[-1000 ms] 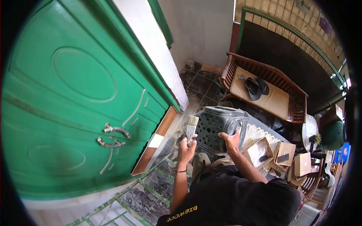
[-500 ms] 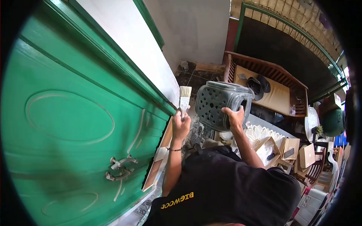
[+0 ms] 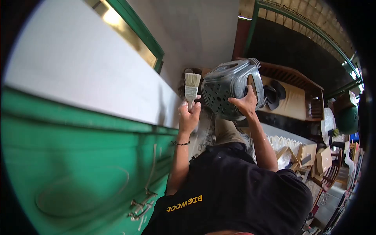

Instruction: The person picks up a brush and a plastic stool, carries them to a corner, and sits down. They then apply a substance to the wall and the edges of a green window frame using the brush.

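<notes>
My left hand (image 3: 190, 113) is closed around the handle of a flat paintbrush (image 3: 192, 85), its pale bristles pointing up and away from me. A dark grey plastic stool (image 3: 221, 96), its seat pierced with small holes, hangs tilted on its side in front of me. Gripping it by an edge near an opening is my right hand (image 3: 246, 102), thumb on the outside and the other fingers partly hidden. The brush is just left of the stool, and a gap shows between them. Beside my left arm stands a green door (image 3: 90, 156) with metal handles (image 3: 141, 207).
A white wall (image 3: 90, 74) with a green window frame (image 3: 135, 23) rises on the left. Ahead to the right is a wooden bench (image 3: 290, 100) with a cushion and a dark cap (image 3: 276, 92). Open cardboard boxes (image 3: 307, 154) and other clutter lie at the right.
My view has swung so the door sits lower and more wall shows. Both hands have moved farther ahead, carrying the brush and the stool, and the stool has turned a little.
</notes>
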Demonstrator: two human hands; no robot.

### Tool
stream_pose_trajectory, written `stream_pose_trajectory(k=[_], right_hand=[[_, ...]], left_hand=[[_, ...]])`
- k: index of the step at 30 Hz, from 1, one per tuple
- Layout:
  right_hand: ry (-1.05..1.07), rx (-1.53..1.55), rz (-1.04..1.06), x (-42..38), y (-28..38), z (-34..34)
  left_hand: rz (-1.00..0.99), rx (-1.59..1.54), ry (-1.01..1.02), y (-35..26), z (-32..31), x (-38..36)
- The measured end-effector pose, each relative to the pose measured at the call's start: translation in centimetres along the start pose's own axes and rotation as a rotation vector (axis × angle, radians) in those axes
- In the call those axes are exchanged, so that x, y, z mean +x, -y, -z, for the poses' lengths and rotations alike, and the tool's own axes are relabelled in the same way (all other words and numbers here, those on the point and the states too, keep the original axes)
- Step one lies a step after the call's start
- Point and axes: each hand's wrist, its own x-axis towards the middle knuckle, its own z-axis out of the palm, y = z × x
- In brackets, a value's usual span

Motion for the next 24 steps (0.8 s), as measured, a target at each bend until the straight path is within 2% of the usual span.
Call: stream_pose_trajectory(k=[4, 5, 6, 13, 16, 21, 24], right_hand=[[0.086, 0.021, 0.051, 8.3, 0.2, -3.5], [0.013, 0.053, 0.174, 10.8, -1.9, -6.2], [0.150, 0.015, 0.064, 12.8, -0.6, -5.8], [0.359, -0.090, 0.121, 25.0, 0.6, -11.8], [0.479, -0.171, 0.105, 29.2, 0.8, -15.3], [0.648, -0.212, 0.016, 35.0, -1.5, -22.9], [0.579, -0.202, 0.013, 36.6, -3.2, -27.8]], left_hand=[[-0.018, 0.060, -0.056, 2.9, -2.1, 7.3], [0.010, 0.050, -0.075, 4.1, -2.8, 9.0], [0.036, 0.042, -0.094, 4.8, -3.7, 10.8], [0.087, 0.069, -0.253, 9.1, -4.4, 24.6], [0.079, 0.233, -0.268, 9.8, -3.5, 29.9], [0.125, 0.005, -0.311, 11.7, -3.0, 37.1], [0.116, -0.101, -0.312, 14.6, -1.5, 40.4]])
